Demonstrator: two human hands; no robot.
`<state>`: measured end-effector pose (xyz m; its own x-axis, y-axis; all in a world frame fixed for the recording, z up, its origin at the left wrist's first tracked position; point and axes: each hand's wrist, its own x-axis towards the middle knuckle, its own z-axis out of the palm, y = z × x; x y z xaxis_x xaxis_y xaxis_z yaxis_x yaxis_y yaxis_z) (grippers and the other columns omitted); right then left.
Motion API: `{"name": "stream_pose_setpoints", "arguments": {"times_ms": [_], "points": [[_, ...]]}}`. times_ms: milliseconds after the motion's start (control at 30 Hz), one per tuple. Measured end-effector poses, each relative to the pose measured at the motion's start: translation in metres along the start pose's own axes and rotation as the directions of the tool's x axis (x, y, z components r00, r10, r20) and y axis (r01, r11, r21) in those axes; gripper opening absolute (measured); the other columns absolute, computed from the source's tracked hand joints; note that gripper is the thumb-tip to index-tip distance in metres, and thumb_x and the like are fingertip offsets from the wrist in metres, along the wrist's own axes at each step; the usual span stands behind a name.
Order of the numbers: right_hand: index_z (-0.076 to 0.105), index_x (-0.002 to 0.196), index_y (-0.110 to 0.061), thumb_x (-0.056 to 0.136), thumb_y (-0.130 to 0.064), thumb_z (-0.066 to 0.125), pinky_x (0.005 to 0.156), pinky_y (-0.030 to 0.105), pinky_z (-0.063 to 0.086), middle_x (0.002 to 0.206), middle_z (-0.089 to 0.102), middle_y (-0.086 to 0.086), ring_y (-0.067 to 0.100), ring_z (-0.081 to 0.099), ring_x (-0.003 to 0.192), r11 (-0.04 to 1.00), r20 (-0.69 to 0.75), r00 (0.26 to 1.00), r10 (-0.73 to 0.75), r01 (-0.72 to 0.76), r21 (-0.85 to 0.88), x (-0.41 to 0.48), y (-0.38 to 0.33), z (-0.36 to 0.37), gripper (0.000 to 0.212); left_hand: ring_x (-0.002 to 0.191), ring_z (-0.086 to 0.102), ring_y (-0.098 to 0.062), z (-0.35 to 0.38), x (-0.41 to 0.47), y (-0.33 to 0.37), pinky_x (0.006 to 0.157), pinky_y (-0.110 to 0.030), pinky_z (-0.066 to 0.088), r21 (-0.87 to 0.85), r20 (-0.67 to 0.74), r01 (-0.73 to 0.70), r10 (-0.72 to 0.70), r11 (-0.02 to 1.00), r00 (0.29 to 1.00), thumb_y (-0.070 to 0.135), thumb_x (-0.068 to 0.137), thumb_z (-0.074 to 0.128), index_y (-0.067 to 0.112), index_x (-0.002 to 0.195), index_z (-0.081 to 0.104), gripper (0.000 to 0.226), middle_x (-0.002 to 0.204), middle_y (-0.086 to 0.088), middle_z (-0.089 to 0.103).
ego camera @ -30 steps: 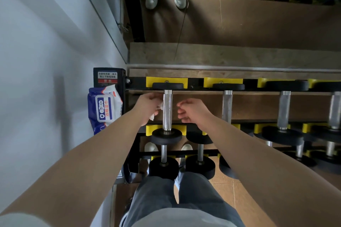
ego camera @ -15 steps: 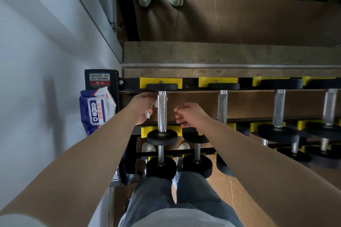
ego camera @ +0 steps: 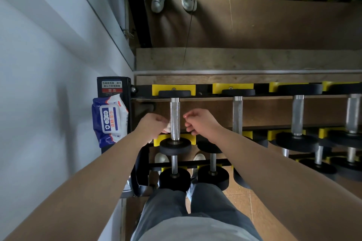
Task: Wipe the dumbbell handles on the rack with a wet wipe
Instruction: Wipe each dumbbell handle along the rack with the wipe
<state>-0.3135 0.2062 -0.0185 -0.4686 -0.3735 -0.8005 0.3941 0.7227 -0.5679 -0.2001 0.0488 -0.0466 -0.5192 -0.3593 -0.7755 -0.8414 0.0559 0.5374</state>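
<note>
The leftmost dumbbell on the top tier has a knurled steel handle between black end plates. My left hand is closed on a crumpled white wet wipe and presses it against the left side of that handle, near its lower end. Just right of the handle, my right hand hovers with its fingers curled and holds nothing. More steel handles follow to the right on the black and yellow rack.
A blue and white pack of wet wipes leans against the rack's left post, below a warning label. A white wall runs along the left. Lower tiers hold more dumbbells. A mirror behind the rack reflects shoes and floor.
My left hand with the wipe has slid down the first handle from near its top end toward its lower end. My right hand has stayed beside the handle.
</note>
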Motion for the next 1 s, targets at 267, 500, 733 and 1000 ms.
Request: {"name": "stream_pose_setpoints", "arguments": {"times_ms": [267, 500, 733, 1000], "points": [[0.069, 0.115, -0.020, 0.094, -0.018, 0.072, 0.080, 0.035, 0.064, 0.097, 0.078, 0.003, 0.016, 0.077, 0.087, 0.979, 0.041, 0.984, -0.174, 0.168, 0.113, -0.008, -0.019, 0.015, 0.021, 0.092, 0.076, -0.019, -0.012, -0.016, 0.009, 0.041, -0.017, 0.030, -0.602, 0.131, 0.060, 0.025, 0.796, 0.991, 0.011, 0.098, 0.066, 0.010, 0.113, 0.070, 0.015, 0.098, -0.010, 0.078], [0.072, 0.119, -0.015, 0.095, -0.006, 0.066, 0.086, 0.040, 0.063, 0.102, 0.075, 0.005, 0.019, 0.076, 0.085, 0.975, -0.237, 0.972, -0.009, 0.061, 0.212, 0.011, -0.012, 0.018, 0.026, 0.057, 0.055, -0.007, -0.001, -0.013, 0.003, 0.045, -0.020, 0.030, -0.375, -0.030, 0.022, -0.036, 0.927, 0.999, 0.036, 0.095, 0.072, 0.014, 0.092, 0.066, 0.023, 0.075, 0.004, 0.065], [0.074, 0.116, -0.015, 0.099, -0.004, 0.055, 0.064, 0.027, 0.056, 0.082, 0.068, 0.001, 0.014, 0.065, 0.072, 0.955, 0.039, 0.999, 0.002, 0.010, -0.296, 0.017, 0.003, 0.020, 0.028, 0.058, 0.057, -0.006, 0.003, -0.013, -0.006, 0.046, -0.020, 0.032, -0.320, 0.055, 0.032, -0.015, 0.947, 0.998, 0.023, 0.104, 0.058, 0.016, 0.115, 0.070, 0.018, 0.091, 0.002, 0.073], [0.066, 0.120, -0.009, 0.096, 0.000, 0.063, 0.063, 0.025, 0.056, 0.096, 0.069, 0.011, 0.017, 0.067, 0.080, 0.990, 0.038, 0.990, 0.139, -0.139, 0.012, 0.016, -0.002, 0.018, 0.025, 0.052, 0.054, -0.004, 0.003, -0.011, -0.004, 0.043, -0.019, 0.032, -0.361, 0.080, 0.073, -0.047, 0.930, 0.996, 0.022, 0.104, 0.058, 0.013, 0.116, 0.071, 0.020, 0.090, -0.001, 0.071]]}}
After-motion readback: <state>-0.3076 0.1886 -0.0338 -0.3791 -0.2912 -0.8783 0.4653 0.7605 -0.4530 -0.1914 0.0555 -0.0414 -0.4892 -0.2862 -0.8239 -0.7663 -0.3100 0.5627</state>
